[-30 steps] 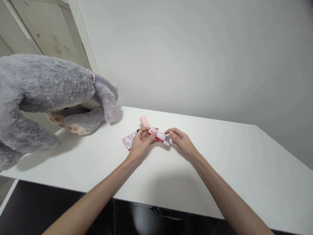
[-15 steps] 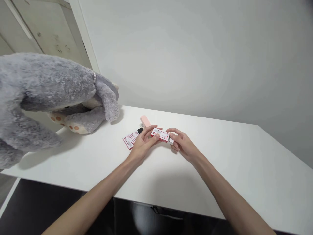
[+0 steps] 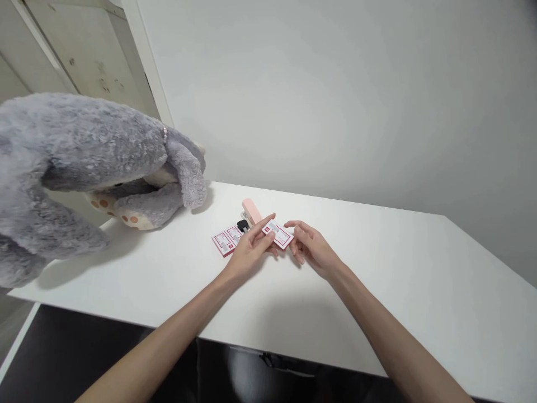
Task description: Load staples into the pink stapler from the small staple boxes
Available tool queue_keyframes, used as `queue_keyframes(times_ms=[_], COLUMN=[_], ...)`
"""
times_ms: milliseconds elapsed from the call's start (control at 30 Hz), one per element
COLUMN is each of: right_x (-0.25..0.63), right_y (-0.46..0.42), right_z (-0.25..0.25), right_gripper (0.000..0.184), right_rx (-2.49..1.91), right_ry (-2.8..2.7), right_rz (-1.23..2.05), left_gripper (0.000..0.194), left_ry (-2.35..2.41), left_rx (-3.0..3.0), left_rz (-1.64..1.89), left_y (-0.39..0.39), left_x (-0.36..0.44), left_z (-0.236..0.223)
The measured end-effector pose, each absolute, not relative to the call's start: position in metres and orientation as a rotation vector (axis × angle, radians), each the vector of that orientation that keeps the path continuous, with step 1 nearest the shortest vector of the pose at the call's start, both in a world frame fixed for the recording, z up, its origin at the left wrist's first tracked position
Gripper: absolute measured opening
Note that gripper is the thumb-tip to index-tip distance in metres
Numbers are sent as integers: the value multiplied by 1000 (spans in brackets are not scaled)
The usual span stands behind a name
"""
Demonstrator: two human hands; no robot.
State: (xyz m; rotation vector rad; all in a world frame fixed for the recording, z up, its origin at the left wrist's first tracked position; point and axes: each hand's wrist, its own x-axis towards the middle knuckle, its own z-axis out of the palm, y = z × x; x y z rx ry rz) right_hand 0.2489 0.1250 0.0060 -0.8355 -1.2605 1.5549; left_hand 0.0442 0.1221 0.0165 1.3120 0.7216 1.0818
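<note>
A small red-and-white staple box (image 3: 279, 235) lies flat on the white table (image 3: 377, 280) between my two hands, its tray closed. My left hand (image 3: 249, 252) has its fingers stretched out, the fingertips touching the box's left end. My right hand (image 3: 312, 249) rests just right of the box with fingers loosely bent and apart, the fingertips at its right end. Behind my left fingers lies a pink stapler (image 3: 250, 211) with a black part. Two more red-and-white staple boxes (image 3: 226, 242) lie side by side to the left.
A big grey plush toy (image 3: 84, 168) fills the left side, its paws on the table's far-left corner. A plain wall rises behind the table. The table's front edge runs close to my forearms, with a dark floor below.
The box's tray, sticking out to the right a second ago, has been pushed in. The box has come down from my fingers onto the table, and both hands have loosened.
</note>
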Motion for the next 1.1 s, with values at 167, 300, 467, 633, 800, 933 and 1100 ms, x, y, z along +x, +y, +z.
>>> queue_keyframes(times_ms=[167, 300, 467, 633, 800, 933, 1100], right_x=[249, 249, 249, 250, 251, 251, 250], right_y=[126, 125, 124, 125, 125, 126, 125], right_z=[5, 6, 8, 6, 4, 7, 10], right_gripper=[47, 46, 46, 44, 43, 45, 46], right_rx=[-823, -843, -843, -855, -854, -851, -854], right_ry=[-1227, -1217, -1229, -1241, -1244, -1238, -1247], right_rz=[1546, 1545, 1553, 1556, 1551, 1558, 1560], left_gripper=[58, 50, 48, 49, 60, 75, 74], left_ry=[967, 1252, 1715, 1978, 2001, 1902, 1784], left_rx=[1450, 1566, 1679, 1844, 1886, 1958, 2039], left_rz=[1299, 1424, 1397, 1188, 1080, 969, 934], left_y=[114, 106, 105, 115, 117, 105, 95], left_x=[21, -24, -84, -99, -96, -101, -106], left_z=[21, 24, 25, 17, 11, 8, 6])
